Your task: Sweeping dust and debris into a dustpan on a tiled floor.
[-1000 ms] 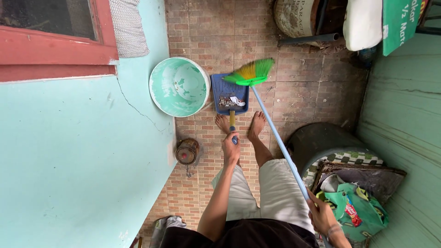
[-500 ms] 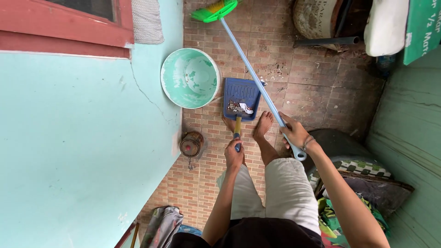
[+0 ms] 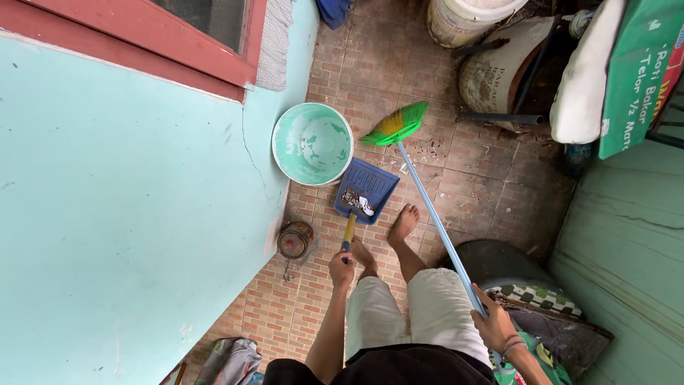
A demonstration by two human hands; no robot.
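The left hand [image 3: 342, 269] grips the blue dustpan [image 3: 366, 190] handle, pan lying just right of the bucket [image 3: 312, 143]. The right hand [image 3: 491, 326] wraps the broom [image 3: 396, 125] pole; open tiles lie far right.

Soft, even daylight, faint shadows, no glare; sharp throughout, with wide-angle bending at the edges.

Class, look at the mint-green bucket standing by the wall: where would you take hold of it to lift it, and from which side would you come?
Grip the bucket by its rim, coming from above. It stands upright with its mouth open to the camera, and no handle shows. The wall closes off one side and the dustpan lies against the other, so the rim's far edge, towards the open tiles, looks easiest to reach.
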